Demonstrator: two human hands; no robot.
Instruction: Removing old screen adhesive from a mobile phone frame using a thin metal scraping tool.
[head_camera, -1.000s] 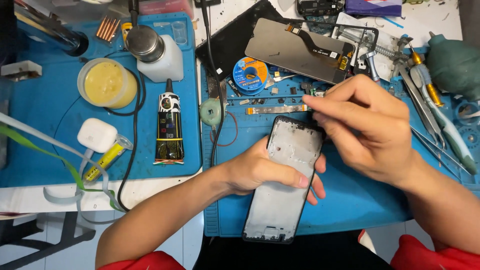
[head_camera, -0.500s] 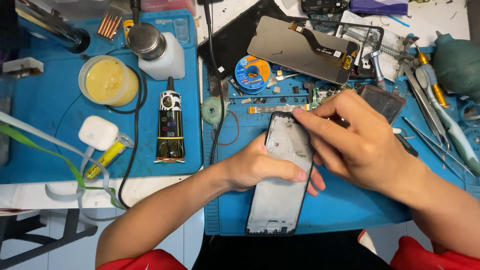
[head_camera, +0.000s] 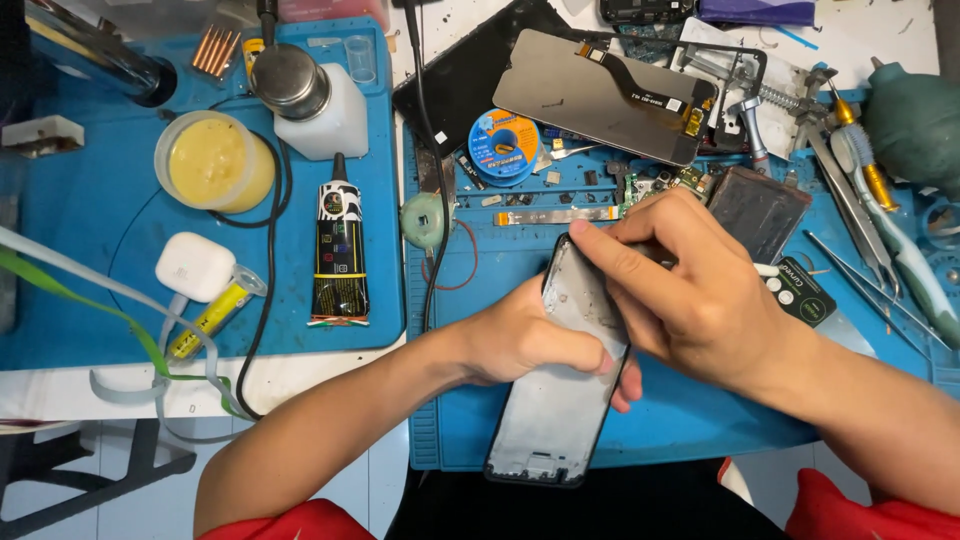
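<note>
Nearest you, the phone frame lies tilted on the blue mat, its lower end hanging over the near edge. Your left hand curls closed around its left side; your right hand pinches its far top corner. It looks light, thin and easily bent, so grip the side rails. Farther off lies a detached screen.

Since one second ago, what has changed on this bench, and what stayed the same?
The phone frame has turned from lying flat to tilted on its edge in the left hand. The right hand slid from beside it onto its top edge. The glue tube and detached screen stayed put.
</note>
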